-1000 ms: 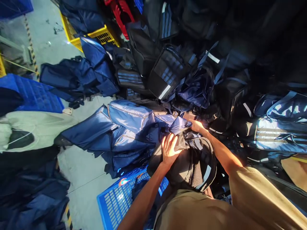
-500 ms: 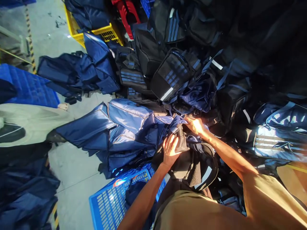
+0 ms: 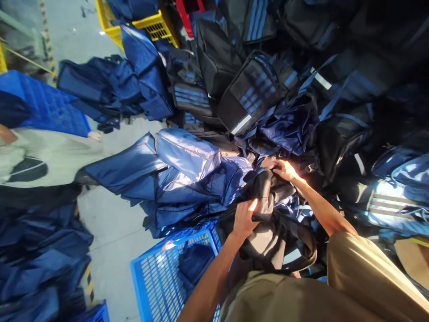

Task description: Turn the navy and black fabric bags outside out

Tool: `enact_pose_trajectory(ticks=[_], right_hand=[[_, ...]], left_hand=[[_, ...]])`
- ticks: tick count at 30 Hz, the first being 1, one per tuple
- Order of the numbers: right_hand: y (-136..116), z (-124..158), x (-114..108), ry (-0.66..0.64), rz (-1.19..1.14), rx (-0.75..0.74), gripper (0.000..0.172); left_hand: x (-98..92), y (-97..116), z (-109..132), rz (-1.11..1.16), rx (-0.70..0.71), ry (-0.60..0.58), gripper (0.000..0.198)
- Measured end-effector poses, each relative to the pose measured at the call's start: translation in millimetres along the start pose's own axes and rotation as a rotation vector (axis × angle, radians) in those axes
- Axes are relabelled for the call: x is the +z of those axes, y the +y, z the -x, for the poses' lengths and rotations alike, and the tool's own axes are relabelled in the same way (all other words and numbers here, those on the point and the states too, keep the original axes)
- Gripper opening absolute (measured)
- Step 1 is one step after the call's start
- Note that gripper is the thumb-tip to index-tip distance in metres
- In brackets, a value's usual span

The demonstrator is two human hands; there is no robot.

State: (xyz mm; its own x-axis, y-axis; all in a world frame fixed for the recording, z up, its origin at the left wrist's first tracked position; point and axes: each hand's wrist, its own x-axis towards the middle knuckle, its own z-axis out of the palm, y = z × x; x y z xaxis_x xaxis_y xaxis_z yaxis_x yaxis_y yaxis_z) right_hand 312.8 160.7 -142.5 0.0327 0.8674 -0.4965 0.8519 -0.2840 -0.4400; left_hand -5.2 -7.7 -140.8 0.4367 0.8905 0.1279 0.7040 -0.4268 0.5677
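A black backpack (image 3: 268, 239) with a pale reflective strip lies against my body, its fabric bunched and folded. My left hand (image 3: 246, 218) is closed around a fold of it, thumb on top. Farther out, my right hand (image 3: 285, 171) grips the far edge of the same dark fabric with bent fingers; the fingertips are partly hidden. Just beyond the hands, to the left, spreads a heap of shiny blue bags (image 3: 187, 156).
Black bags with blue stripes (image 3: 250, 91) are piled ahead and to the right. A blue crate (image 3: 157, 273) stands at lower left, a yellow crate (image 3: 157, 27) farther back. Another person's pale clothing (image 3: 60, 154) shows at the left, near dark blue bags (image 3: 40, 259).
The backpack's fabric has been turned and spread, so black now shows where blue and grey cloth was between my hands. Both hands have moved slightly right in the view.
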Motion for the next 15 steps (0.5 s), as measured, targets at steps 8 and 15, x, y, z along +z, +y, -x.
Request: enact_pose_trajectory(ticks=[8, 15], right_hand=[[-51, 207, -24, -0.136, 0.191, -0.083, 0.076], [11, 279, -40, 0.057, 0.303, 0.232, 0.036]], left_hand=[[-6.8, 7, -6, -0.097, -0.082, 0.037, 0.073], [-57.7, 12, -34, -0.162, -0.093, -0.148, 0.068]])
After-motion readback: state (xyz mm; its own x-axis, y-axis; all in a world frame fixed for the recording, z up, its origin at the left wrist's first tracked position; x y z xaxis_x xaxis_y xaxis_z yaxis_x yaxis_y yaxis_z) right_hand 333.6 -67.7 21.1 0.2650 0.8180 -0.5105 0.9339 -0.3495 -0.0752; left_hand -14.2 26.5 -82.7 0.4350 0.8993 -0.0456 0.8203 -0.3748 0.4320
